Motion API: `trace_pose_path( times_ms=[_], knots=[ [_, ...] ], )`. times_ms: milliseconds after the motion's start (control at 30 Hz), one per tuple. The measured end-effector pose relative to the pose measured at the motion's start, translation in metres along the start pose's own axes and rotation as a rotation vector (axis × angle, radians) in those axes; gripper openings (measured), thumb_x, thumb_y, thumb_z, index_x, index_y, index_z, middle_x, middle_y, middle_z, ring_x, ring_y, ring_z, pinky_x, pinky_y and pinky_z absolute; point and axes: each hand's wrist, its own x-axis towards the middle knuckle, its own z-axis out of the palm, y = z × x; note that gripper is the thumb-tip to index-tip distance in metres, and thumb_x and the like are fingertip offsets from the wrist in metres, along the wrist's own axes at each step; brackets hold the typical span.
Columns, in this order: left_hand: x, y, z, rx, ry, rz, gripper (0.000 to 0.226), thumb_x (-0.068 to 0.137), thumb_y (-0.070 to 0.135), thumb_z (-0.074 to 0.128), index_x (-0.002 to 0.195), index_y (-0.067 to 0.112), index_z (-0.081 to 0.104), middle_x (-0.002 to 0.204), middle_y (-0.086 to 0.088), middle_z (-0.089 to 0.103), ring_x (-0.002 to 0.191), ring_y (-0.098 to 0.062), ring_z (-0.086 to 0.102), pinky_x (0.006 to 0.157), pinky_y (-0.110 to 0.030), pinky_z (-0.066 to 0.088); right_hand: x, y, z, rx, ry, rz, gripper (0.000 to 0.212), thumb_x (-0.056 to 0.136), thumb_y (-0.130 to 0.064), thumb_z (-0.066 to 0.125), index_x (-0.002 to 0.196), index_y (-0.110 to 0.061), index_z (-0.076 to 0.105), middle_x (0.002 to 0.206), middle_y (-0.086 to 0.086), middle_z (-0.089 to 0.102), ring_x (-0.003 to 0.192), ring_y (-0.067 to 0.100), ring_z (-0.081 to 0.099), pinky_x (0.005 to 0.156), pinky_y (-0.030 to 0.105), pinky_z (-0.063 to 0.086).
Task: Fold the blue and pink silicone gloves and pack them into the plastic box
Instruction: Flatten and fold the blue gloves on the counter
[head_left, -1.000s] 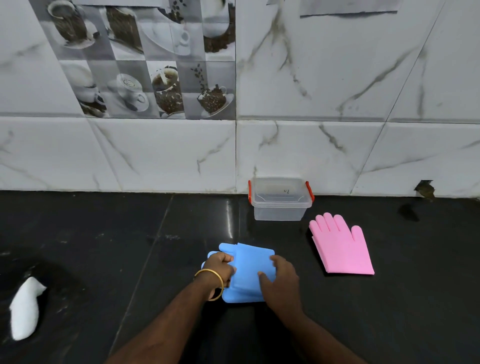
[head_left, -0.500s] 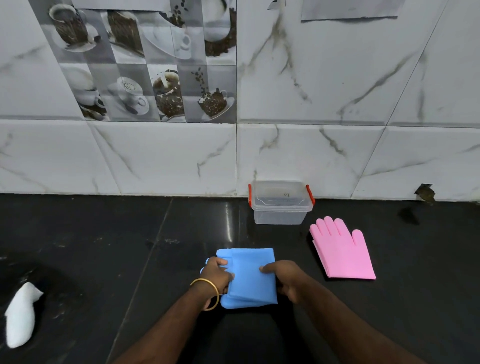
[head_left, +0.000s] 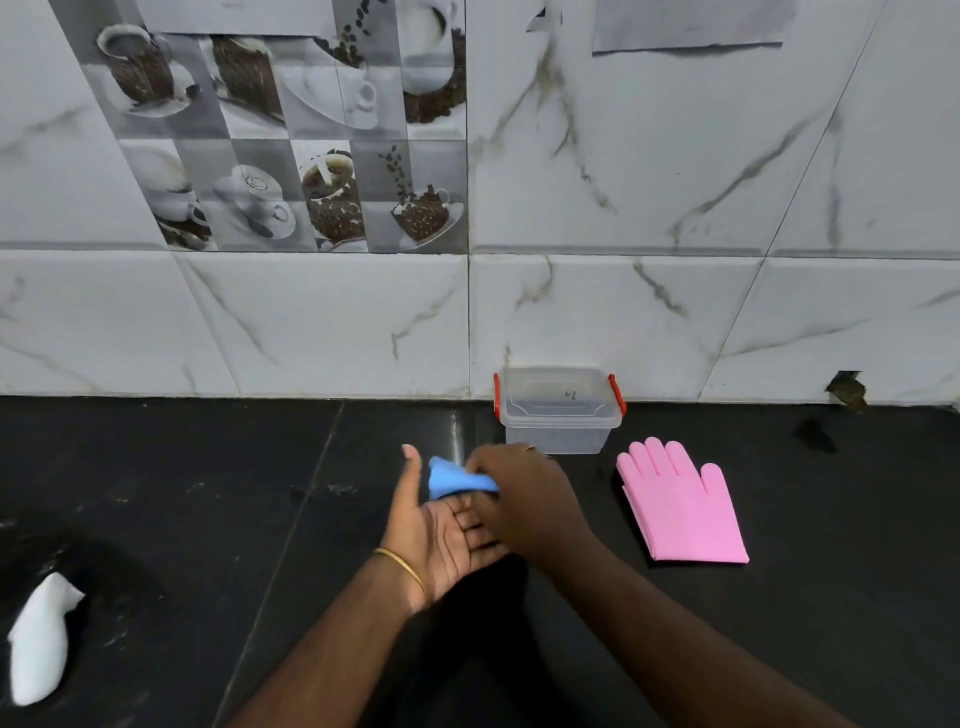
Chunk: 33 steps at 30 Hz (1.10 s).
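Over black counter (head_left: 156, 467), right hand (head_left: 524, 499) fingers clutch blue gloves (head_left: 457, 480); left hand (head_left: 441, 540) flat beneath.

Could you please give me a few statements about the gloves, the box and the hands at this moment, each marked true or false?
1. The pink glove lies flat on the black counter, to the right of the hands. True.
2. The blue glove is already inside the plastic box. False: the right hand grips it, bunched up, in front of the box.
3. The left hand is open, palm up, under the right hand. True.
4. The plastic box stands in the middle of the counter, far from the wall. False: it stands against the tiled wall.
5. The box has red latches at its sides. True.
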Motion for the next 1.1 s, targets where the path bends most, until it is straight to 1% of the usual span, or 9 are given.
trace_pose_path(
  times_ms=[133, 233, 333, 433, 533, 633, 733, 933, 1100],
  knots=[
    [-0.002, 0.009, -0.007, -0.169, 0.013, 0.047, 0.068, 0.083, 0.049, 0.065, 0.128, -0.001, 0.06, 0.12, -0.026, 0.066, 0.095, -0.038, 0.071, 0.078, -0.05, 0.058, -0.016, -0.014, 0.01, -0.303, 0.022, -0.303, 0.009, 0.079, -0.031, 0.061, 0.084, -0.026, 0.067, 0.08, -0.007, 0.071, 0.073, 0.015, 0.068, 0.071, 0.032, 0.055],
    [-0.001, 0.005, -0.018, -0.05, 0.154, 0.078, 0.052, 0.08, 0.011, 0.06, 0.127, -0.01, 0.052, 0.101, -0.031, 0.07, 0.079, -0.04, 0.073, 0.062, -0.045, 0.061, -0.028, -0.007, 0.016, -0.176, -0.023, -0.22, 0.025, 0.081, -0.039, 0.054, 0.096, -0.028, 0.071, 0.093, -0.009, 0.073, 0.09, 0.014, 0.068, 0.087, 0.035, 0.052],
    [-0.004, 0.008, -0.032, -0.002, 0.159, 0.129, 0.054, 0.077, 0.003, 0.058, 0.128, -0.01, 0.047, 0.106, -0.034, 0.068, 0.086, -0.043, 0.072, 0.07, -0.05, 0.062, -0.034, -0.001, 0.021, 0.163, -0.141, 0.204, 0.077, 0.075, -0.071, 0.057, 0.139, -0.03, 0.048, 0.139, -0.012, 0.052, 0.131, 0.009, 0.044, 0.112, 0.037, 0.033],
    [-0.006, 0.016, -0.046, 0.032, 0.103, 0.156, 0.061, 0.074, 0.0, 0.065, 0.132, -0.005, 0.047, 0.12, -0.033, 0.063, 0.104, -0.046, 0.066, 0.081, -0.053, 0.058, -0.027, 0.003, 0.018, 0.809, -0.202, 0.935, 0.105, 0.065, -0.08, 0.063, 0.15, -0.027, 0.03, 0.146, -0.001, 0.046, 0.129, 0.02, 0.05, 0.1, 0.043, 0.047],
    [-0.007, 0.02, -0.061, 0.118, 0.019, 0.136, 0.065, 0.073, 0.002, 0.071, 0.134, 0.004, 0.048, 0.127, -0.028, 0.061, 0.114, -0.047, 0.06, 0.082, -0.053, 0.057, -0.024, 0.015, 0.025, 1.387, -0.458, 1.214, 0.08, 0.068, -0.074, 0.069, 0.13, -0.024, 0.059, 0.123, 0.01, 0.068, 0.106, 0.029, 0.069, 0.085, 0.043, 0.057],
    [-0.011, 0.021, -0.075, 0.259, 0.011, 0.076, 0.07, 0.071, 0.002, 0.078, 0.134, 0.007, 0.049, 0.129, -0.025, 0.061, 0.117, -0.046, 0.059, 0.083, -0.052, 0.058, -0.028, 0.023, 0.047, 1.593, -0.332, 1.17, 0.049, 0.079, -0.034, 0.079, 0.121, -0.013, 0.066, 0.113, 0.011, 0.074, 0.102, 0.03, 0.072, 0.082, 0.043, 0.06],
    [-0.011, 0.02, -0.088, 0.316, 0.143, 0.077, 0.068, 0.07, -0.002, 0.08, 0.131, 0.006, 0.051, 0.123, -0.023, 0.066, 0.111, -0.043, 0.064, 0.081, -0.051, 0.059, -0.026, 0.025, 0.066, 1.451, -0.214, 1.136, 0.04, 0.082, -0.009, 0.076, 0.12, -0.009, 0.064, 0.108, 0.008, 0.076, 0.098, 0.027, 0.073, 0.075, 0.039, 0.06],
    [0.004, 0.039, -0.1, 0.434, 0.5, 0.238, 0.028, 0.085, 0.009, 0.071, 0.112, 0.002, 0.062, 0.102, -0.017, 0.075, 0.092, -0.033, 0.073, 0.077, -0.046, 0.06, -0.001, 0.022, 0.091, 1.285, -0.208, 1.056, 0.043, 0.083, -0.003, 0.072, 0.123, -0.011, 0.06, 0.118, 0.01, 0.07, 0.104, 0.028, 0.069, 0.091, 0.047, 0.057],
    [0.026, 0.053, -0.111, 0.675, 0.747, 0.318, 0.019, 0.087, 0.005, 0.069, 0.104, 0.0, 0.066, 0.107, -0.021, 0.071, 0.096, -0.037, 0.068, 0.088, -0.048, 0.056, 0.016, 0.024, 0.109, 1.215, -0.28, 1.071, 0.032, 0.087, 0.006, 0.056, 0.113, -0.012, 0.061, 0.115, 0.009, 0.068, 0.102, 0.028, 0.068, 0.083, 0.042, 0.059]
  ],
)
